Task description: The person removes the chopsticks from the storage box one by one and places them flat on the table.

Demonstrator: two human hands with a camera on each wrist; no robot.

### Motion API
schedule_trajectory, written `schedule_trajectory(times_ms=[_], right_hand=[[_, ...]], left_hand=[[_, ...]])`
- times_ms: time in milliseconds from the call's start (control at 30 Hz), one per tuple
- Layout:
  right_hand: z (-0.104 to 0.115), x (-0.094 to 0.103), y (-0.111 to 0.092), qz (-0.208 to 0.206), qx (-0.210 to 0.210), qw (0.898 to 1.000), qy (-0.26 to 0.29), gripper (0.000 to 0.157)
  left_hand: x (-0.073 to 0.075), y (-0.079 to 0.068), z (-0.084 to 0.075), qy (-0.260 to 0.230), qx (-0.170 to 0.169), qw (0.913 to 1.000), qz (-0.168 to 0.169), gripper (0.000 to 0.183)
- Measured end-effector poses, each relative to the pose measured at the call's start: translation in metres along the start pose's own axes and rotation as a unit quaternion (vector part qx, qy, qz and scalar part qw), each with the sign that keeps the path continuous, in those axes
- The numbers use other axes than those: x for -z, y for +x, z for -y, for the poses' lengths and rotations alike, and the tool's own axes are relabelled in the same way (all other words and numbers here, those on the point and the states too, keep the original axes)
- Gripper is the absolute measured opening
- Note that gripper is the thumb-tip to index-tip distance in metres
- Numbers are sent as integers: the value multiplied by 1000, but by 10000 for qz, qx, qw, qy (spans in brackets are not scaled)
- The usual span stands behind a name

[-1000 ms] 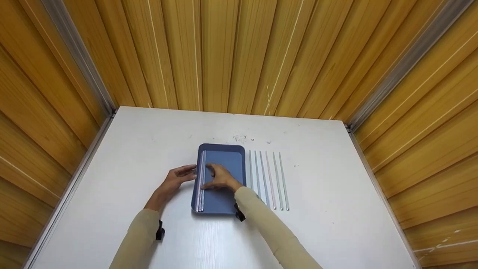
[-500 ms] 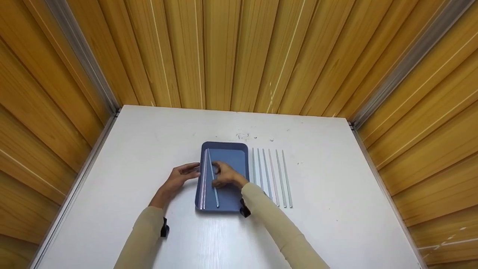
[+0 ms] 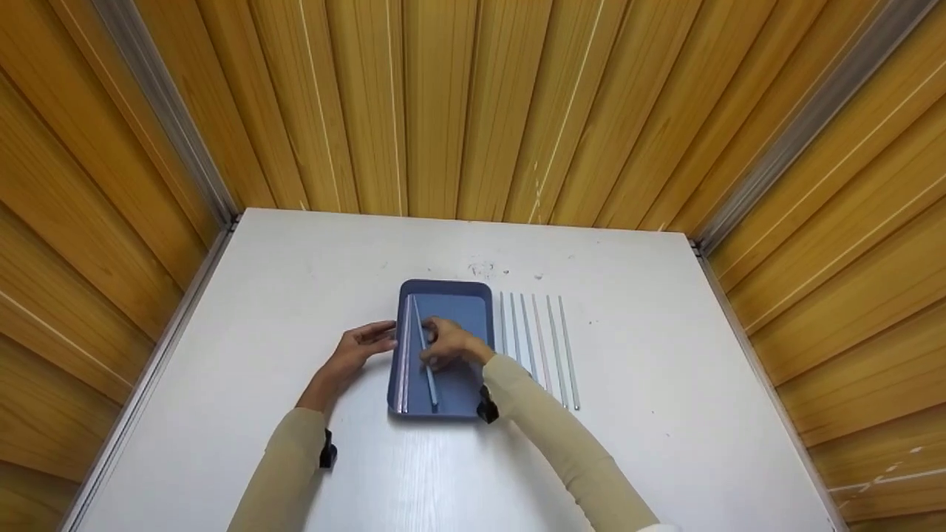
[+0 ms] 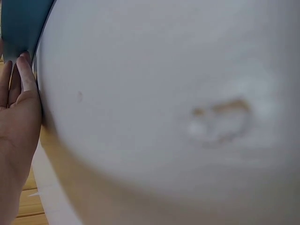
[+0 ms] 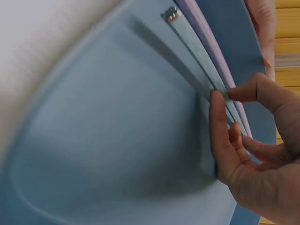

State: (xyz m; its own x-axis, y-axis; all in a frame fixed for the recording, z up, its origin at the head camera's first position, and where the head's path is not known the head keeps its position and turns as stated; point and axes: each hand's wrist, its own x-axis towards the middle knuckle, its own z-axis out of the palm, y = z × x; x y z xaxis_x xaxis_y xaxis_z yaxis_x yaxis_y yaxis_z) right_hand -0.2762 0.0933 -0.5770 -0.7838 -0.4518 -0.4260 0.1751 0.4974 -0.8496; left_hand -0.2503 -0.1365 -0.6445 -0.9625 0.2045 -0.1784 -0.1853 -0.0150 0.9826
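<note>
A blue tray (image 3: 460, 388) lies lengthwise on the white table. Inside it my right hand (image 3: 452, 346) pinches a pale blue chopstick (image 3: 432, 388) between thumb and fingers. This chopstick slants, its near end swung right while its far end stays by the tray's left side. Beside it, along the left wall, lie pinkish chopsticks (image 3: 404, 369); one lilac chopstick (image 5: 206, 33) shows in the right wrist view, next to the held one's glittery end. My left hand (image 3: 355, 356) rests its extended fingertips at the tray's left outer wall, also seen in the left wrist view.
Several pale chopsticks (image 3: 548, 332) lie side by side on the table to the right of the tray, some partly covered by my right sleeve (image 3: 543, 414). Wood-patterned panels (image 3: 436, 111) stand behind the table and at both sides.
The right hand has taken hold of the pale blue chopstick and drawn its near end to the right, away from the pinkish ones. The left hand stays at the tray's wall.
</note>
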Motion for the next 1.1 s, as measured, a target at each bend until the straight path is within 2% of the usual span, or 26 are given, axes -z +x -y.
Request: schedule_trajectory(times_ms=[167,333,500,733,800,1000,1100], right_hand=[[3,11,-4,427,-482,9956,683,78],[-2,17,-8,653,-697,9898,1055,77],[-7,21,-12,632,-812,9890,1062,78],[-8,26,-16,627,-1009,9897,793,79],[-8,26,-17,598,-1067,9898,737,71],[-10,22,-20,404,-873,9946,395,31],[-8,17,-22,286,-727,9969,53,28]], left_hand=[[2,0,-2,-104,45,9999,19,57],[2,0,-2,-119,-35,9999,-11,58],[0,0,-2,-189,-17,9998,-55,56],[-1,0,-2,-201,5,9998,-86,55],[-1,0,-2,-230,14,9997,-70,55],[0,0,-1,-98,40,9999,-57,57],[0,0,-2,-72,46,10000,-35,57]])
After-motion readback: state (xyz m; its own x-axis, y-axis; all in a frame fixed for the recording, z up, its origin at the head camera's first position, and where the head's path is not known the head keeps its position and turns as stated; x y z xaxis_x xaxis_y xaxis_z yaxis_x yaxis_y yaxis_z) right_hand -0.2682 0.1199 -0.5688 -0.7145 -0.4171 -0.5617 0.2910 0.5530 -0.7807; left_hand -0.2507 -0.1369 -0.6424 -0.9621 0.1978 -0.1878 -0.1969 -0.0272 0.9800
